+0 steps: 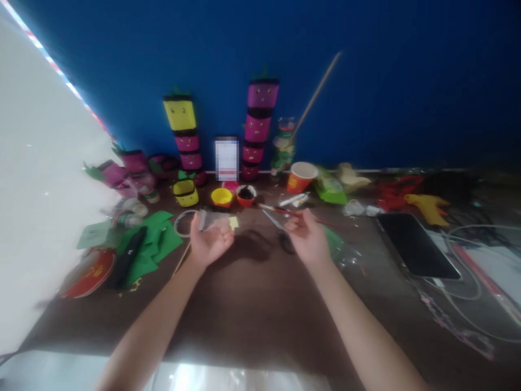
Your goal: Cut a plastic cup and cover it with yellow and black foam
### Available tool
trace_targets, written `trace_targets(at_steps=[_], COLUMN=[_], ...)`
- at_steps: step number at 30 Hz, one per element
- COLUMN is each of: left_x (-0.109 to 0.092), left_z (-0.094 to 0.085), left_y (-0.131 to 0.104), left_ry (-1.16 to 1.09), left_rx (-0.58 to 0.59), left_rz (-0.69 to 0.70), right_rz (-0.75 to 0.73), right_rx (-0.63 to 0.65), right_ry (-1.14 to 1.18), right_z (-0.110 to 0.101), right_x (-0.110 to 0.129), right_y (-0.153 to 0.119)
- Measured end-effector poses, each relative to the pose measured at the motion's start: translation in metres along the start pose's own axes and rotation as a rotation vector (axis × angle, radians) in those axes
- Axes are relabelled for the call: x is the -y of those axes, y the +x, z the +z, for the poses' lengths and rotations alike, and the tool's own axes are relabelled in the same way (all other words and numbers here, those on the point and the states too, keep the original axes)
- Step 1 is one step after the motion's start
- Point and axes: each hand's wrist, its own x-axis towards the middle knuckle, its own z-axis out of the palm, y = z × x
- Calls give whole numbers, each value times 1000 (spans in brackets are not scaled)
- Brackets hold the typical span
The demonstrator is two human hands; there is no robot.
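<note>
My right hand pinches a paintbrush with a reddish handle, its tip pointing left toward a small cup of black paint. My left hand is turned palm up, thumb apart and fingers loosely curled, with nothing visible in it. Behind it lie a roll of tape and a small yellow paper piece. A cup of yellow paint stands left of the black one. Scissors rest on the table beside my right hand, partly hidden by it.
Stacked purple and yellow cups with drawn faces stand along the blue wall. Green sheets lie at left. A paper cup is at the back; a dark phone, white cables and a yellow glue gun are at right.
</note>
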Motion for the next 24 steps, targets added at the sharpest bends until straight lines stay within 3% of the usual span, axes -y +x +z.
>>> trace_targets(at_steps=[8,14,24], left_x=[5,11,11], left_z=[5,5,3], left_y=[1,3,4], left_ry=[82,186,178], left_rx=[5,90,100], left_rz=[5,8,25], right_rz=[55,32,31], right_rx=[113,169,155], right_ry=[-75,-154,-114], right_z=[11,11,11], right_x=[-7,-12,-14], right_y=[-17,-21,-20])
